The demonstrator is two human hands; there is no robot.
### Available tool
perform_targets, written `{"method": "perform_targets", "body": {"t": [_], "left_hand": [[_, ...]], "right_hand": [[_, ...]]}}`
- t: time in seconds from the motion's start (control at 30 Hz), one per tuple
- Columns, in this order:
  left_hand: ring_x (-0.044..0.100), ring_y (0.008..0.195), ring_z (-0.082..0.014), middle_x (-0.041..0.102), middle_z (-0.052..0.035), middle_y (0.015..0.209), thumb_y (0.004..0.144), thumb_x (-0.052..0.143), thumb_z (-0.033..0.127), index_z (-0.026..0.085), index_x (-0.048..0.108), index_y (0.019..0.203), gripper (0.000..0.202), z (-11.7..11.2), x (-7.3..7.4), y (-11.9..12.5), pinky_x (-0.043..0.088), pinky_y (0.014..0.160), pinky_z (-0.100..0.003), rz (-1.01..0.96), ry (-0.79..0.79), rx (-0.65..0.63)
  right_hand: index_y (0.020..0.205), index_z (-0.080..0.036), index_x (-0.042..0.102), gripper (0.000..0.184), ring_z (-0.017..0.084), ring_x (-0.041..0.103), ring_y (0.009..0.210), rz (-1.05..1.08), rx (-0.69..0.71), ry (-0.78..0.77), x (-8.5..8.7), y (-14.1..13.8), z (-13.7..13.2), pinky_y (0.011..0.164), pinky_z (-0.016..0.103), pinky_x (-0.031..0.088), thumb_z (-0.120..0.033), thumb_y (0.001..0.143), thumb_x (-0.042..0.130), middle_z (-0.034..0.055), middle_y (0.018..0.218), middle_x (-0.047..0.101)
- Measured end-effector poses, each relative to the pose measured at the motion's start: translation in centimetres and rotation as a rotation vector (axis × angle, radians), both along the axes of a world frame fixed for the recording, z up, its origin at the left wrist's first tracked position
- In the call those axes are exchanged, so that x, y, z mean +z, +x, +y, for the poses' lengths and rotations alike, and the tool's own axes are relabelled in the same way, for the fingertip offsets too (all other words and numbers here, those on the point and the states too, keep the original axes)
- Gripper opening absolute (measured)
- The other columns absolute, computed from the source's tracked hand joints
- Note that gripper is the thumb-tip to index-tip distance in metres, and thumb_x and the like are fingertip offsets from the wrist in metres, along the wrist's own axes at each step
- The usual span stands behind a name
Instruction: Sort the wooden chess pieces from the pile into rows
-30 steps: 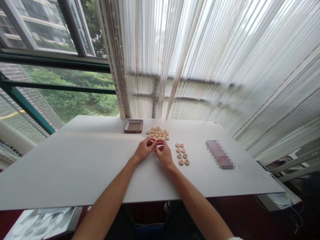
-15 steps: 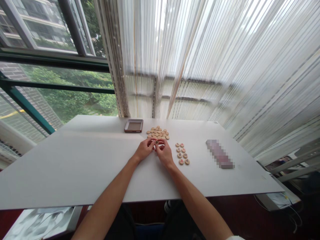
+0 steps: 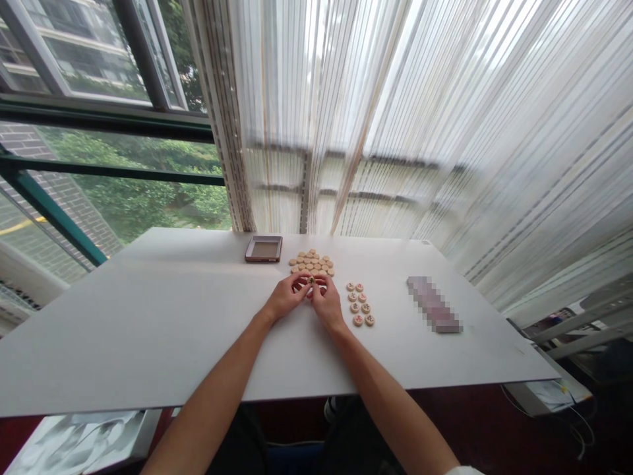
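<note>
Between my fingertips is a round wooden Chinese chess piece (image 3: 311, 280) with a dark character on its face. My left hand (image 3: 287, 295) pinches it from the left, and my right hand (image 3: 327, 302) grips it from the right. Just beyond my hands lies a cluster of plain-faced wooden pieces (image 3: 313, 262), its near edge partly covered by my fingers. To the right of my right hand, two columns of face-up pieces (image 3: 364, 308) show red and dark characters. What lies under my palms is hidden.
An open shallow box (image 3: 264, 258) stands at the back of the white table (image 3: 173, 330), left of the cluster. A pixelated flat object (image 3: 434, 305) lies on the right. Striped sheer curtains (image 3: 395, 119) hang behind the table's far edge.
The held piece has turned slightly between my fingertips and its character shows a little differently. My hands have barely moved, and the pieces on the table lie as before.
</note>
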State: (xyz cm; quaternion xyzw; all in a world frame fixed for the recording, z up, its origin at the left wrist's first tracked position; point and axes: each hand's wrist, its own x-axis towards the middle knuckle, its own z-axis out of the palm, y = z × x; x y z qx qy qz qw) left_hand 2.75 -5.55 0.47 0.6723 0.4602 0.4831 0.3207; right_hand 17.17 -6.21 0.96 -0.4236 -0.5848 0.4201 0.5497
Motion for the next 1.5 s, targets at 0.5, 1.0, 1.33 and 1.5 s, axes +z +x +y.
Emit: {"method": "perform_targets", "body": {"t": [0.5,1.0,1.33,1.5], "left_hand": [[0.071,0.078,-0.0204,0.075,-0.0072,0.090,0.084,0.066,0.039,0.019,0.065,0.116,0.038,-0.50,0.72,0.02,0.053,0.062,-0.026,0.014,0.008,-0.003],[0.072,0.082,-0.0211,0.076,-0.0063,0.091,0.085,0.065,0.038,0.021,0.067,0.113,0.033,-0.63,0.73,0.11,0.052,0.065,-0.026,0.034,0.003,-0.033],[0.071,0.079,-0.0207,0.076,-0.0067,0.089,0.084,0.065,0.036,0.020,0.067,0.114,0.034,-0.52,0.61,0.11,0.053,0.065,-0.027,0.036,0.009,0.005],[0.072,0.082,-0.0213,0.076,-0.0075,0.091,0.085,0.064,0.036,0.019,0.067,0.116,0.036,-0.48,0.57,0.09,0.055,0.066,-0.028,0.018,0.003,-0.002]], "right_hand": [[0.102,-0.022,0.058,0.021,0.015,0.068,0.067,-0.009,-0.002,-0.011,-0.05,0.12,0.08,0.061,0.028,0.056,-0.036,0.087,0.055,0.0034,0.094,0.068],[0.093,-0.021,0.058,0.023,0.015,0.066,0.060,-0.008,-0.047,-0.006,-0.17,0.15,0.23,0.057,0.027,0.054,-0.044,0.088,0.056,0.0024,0.085,0.068],[0.097,-0.023,0.058,0.019,0.016,0.067,0.060,-0.026,-0.041,-0.022,-0.20,0.27,0.32,0.057,0.028,0.053,-0.040,0.091,0.051,0.0014,0.085,0.067],[0.099,-0.024,0.058,0.018,0.015,0.067,0.061,-0.012,-0.037,-0.031,-0.28,0.18,0.33,0.057,0.027,0.054,-0.038,0.089,0.052,0.0021,0.090,0.067]]}}
